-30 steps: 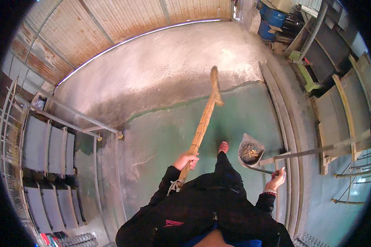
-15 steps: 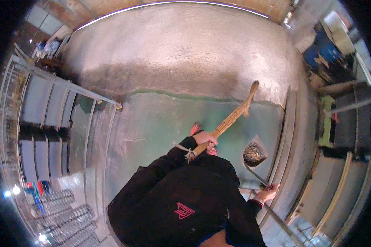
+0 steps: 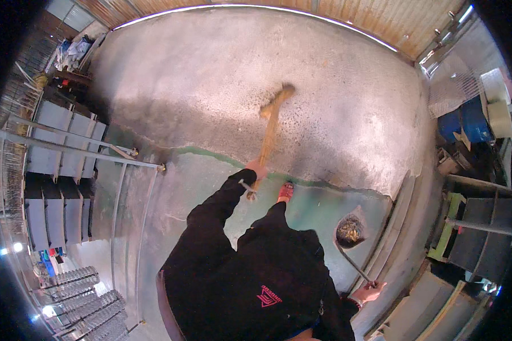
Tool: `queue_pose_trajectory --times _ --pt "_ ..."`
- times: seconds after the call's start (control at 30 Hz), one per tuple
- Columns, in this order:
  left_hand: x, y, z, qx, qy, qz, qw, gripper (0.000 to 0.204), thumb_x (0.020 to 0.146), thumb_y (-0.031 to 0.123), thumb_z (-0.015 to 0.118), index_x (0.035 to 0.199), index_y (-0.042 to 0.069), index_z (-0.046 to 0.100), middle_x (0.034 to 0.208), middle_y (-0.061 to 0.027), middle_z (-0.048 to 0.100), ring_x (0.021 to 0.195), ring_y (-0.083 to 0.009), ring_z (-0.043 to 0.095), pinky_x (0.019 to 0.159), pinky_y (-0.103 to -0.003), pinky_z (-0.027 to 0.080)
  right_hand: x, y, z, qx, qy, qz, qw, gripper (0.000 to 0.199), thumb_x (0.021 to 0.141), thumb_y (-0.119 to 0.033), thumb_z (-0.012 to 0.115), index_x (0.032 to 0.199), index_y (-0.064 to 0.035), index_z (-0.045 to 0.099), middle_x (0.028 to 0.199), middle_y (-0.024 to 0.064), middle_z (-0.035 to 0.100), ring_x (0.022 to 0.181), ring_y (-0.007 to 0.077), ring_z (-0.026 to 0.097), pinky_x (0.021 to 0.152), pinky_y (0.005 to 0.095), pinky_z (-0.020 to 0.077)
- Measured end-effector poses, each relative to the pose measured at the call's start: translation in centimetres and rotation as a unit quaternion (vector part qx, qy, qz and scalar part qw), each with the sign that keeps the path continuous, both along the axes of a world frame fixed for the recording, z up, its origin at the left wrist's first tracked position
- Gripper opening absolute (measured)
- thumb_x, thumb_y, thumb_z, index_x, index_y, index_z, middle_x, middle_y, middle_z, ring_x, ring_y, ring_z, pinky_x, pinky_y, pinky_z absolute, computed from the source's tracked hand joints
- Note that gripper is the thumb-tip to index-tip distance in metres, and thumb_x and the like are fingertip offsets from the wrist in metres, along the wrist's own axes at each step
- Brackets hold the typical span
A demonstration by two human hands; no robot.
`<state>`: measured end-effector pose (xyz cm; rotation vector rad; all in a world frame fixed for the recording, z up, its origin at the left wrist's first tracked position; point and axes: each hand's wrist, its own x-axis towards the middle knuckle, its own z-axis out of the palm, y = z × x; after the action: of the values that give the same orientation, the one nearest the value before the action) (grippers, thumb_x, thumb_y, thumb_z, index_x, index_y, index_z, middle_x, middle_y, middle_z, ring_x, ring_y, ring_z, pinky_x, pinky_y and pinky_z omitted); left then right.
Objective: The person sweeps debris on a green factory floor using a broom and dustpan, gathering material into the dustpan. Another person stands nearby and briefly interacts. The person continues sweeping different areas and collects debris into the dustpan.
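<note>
Both hands are occupied, each closed on a long-handled tool. Near the centre of the view, the left hand (image 3: 257, 168) wraps around the shaft of a straw broom (image 3: 272, 126), leaving no visible gap between fingers and shaft. From that grip the broom runs toward 12 o'clock, its forked head slanting a little toward 1 o'clock over the bare concrete (image 3: 210, 51); blur hides whether the bristles touch it. The broom's tied butt end sticks out toward 6 o'clock, beside the dark sleeve (image 3: 222, 196).

Between 4 and 5 o'clock, the right hand (image 3: 367, 292) curls around the end of the dustpan handle (image 3: 352, 262); its finger detail is too small to make out. That thin rod leads up to the dustpan (image 3: 359, 215) at 4 o'clock, which holds brown and yellowish debris (image 3: 350, 231) above the green floor (image 3: 324, 204).

A foot in a red sandal (image 3: 287, 192) shows at 4 o'clock from the left hand. Grey panels (image 3: 45, 219) lie between 8 and 9 o'clock, a blue drum (image 3: 477, 122) between 2 and 3, and corrugated sheeting (image 3: 370, 14) at 1.
</note>
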<state>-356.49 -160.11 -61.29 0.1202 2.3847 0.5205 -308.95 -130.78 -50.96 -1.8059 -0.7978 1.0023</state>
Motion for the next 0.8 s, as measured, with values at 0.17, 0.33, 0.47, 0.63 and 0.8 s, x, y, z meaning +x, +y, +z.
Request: queue_pose_trajectory --times 0.17,0.33,0.47,0.63,0.8 --pt "-2.8 -2.4 4.0 0.137 -0.075 0.099 0.983 0.033 0.063 0.012 0.059 0.091 0.0 0.045 0.056 -0.0098 0.053 0.046 -0.0203 0.055 0.044 -0.033 0.045 -9.9 5.4 -0.4 0.009 0.08 0.021 0.997 0.036 0.077 -0.038 0.055 0.066 -0.004 0.048 0.063 0.0027 0.039 0.058 0.011 0.039 0.049 0.0229 0.0302" --pt "-1.6 -0.9 4.0 0.35 -0.39 0.286 0.803 0.02 0.071 0.01 0.057 0.084 0.0 0.045 0.058 -0.0058 0.047 0.04 -0.012 0.044 0.038 -0.026 0.04 -17.7 11.2 -0.3 -0.008 0.066 0.038 0.997 0.034 0.076 -0.036 0.057 0.07 -0.0038 0.049 0.07 0.0038 0.044 0.062 0.0126 0.041 0.051 0.0244 0.0322" --pt "-5.1 5.9 0.3 0.385 -0.519 0.385 0.659 0.014 0.074 0.008 0.053 0.078 0.001 0.042 0.061 -0.0036 0.044 0.041 -0.008 0.039 0.038 -0.021 0.036 -23.3 15.5 -0.1 -0.015 0.076 0.04 0.996 0.034 0.074 -0.037 0.059 0.069 -0.0048 0.049 0.067 0.0026 0.044 0.059 0.0118 0.041 0.051 0.0234 0.0323" --pt "-8.4 13.0 3.6 0.317 -0.317 0.184 0.875 0.011 0.066 0.01 0.056 0.068 0.002 0.049 0.051 -0.0049 0.048 0.04 -0.015 0.047 0.039 -0.028 0.041 -28.6 20.8 -1.2 0.009 0.101 0.052 0.993 0.035 0.077 -0.037 0.056 0.064 -0.0069 0.046 0.059 0.0005 0.042 0.05 0.0093 0.041 0.045 0.0206 0.0311" --pt "-16.1 23.4 8.6 0.298 -0.452 0.196 0.817 0.053 0.065 -0.003 0.054 0.108 0.009 0.027 0.057 -0.0066 0.043 0.041 -0.0158 0.046 0.037 -0.03 0.042 -37.7 27.0 -4.6 0.0 0.1 0.058 0.993 0.031 0.078 -0.031 0.056 0.062 -0.0082 0.045 0.057 0.0004 0.043 0.045 0.0089 0.041 0.04 0.0199 0.0313"
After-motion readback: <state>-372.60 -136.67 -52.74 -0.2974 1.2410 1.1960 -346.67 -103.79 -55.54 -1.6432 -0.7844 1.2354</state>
